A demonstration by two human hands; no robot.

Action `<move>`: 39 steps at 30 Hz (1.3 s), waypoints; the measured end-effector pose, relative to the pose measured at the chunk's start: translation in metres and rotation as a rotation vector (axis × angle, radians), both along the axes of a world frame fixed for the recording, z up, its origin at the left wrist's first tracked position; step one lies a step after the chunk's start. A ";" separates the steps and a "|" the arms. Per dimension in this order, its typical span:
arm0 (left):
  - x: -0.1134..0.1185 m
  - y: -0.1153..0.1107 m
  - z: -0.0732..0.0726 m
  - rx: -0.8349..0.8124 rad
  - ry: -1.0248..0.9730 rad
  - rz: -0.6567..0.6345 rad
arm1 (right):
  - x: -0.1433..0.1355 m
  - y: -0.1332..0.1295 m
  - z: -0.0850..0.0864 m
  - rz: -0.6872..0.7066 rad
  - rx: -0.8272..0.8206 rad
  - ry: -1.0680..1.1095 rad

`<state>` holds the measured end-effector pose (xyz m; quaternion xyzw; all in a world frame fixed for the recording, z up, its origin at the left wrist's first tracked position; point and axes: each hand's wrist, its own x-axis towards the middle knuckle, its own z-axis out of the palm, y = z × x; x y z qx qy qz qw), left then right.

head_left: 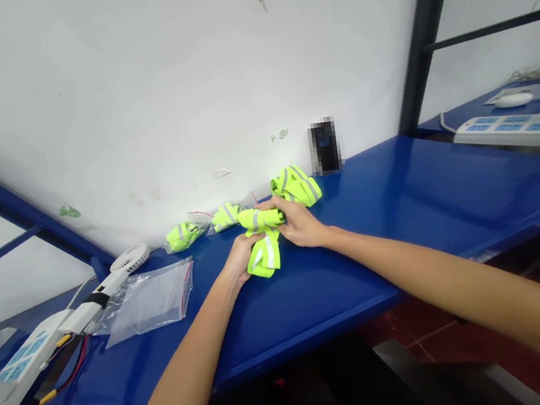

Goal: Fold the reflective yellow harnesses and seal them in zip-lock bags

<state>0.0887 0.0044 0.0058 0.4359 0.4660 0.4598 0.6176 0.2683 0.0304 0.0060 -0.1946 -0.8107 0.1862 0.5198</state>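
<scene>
A neon yellow reflective strap (266, 248) with silver stripes is between my hands above the blue table (309, 289). My left hand (240, 258) is closed on its lower left part. Around the upper right of the same strap, my right hand (299, 222) is closed, fingers over a folded section. Just behind my right hand lies a loose bundle of similar yellow strap (297, 186). Two more yellow bundles in clear bags, one at the left (183, 236) and one nearer my hands (225, 216), rest along the wall.
Clear zip bags (154, 300) lie on the left of the table. Beside them are a white fan (130, 258), a white power strip (25, 360) and wires with yellow connectors (48, 397). A pixelated dark object (325, 147) stands by the wall. Another power strip (515, 127) is at right.
</scene>
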 end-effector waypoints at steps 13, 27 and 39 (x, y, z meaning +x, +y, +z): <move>-0.015 0.002 -0.001 -0.086 -0.328 -0.041 | 0.007 -0.005 0.000 0.059 0.101 -0.400; -0.012 0.001 -0.008 0.146 -0.014 -0.286 | 0.002 -0.003 0.002 -0.064 -0.234 -0.042; -0.012 0.000 -0.002 0.591 0.357 0.103 | -0.005 -0.004 0.001 -0.043 -0.526 0.244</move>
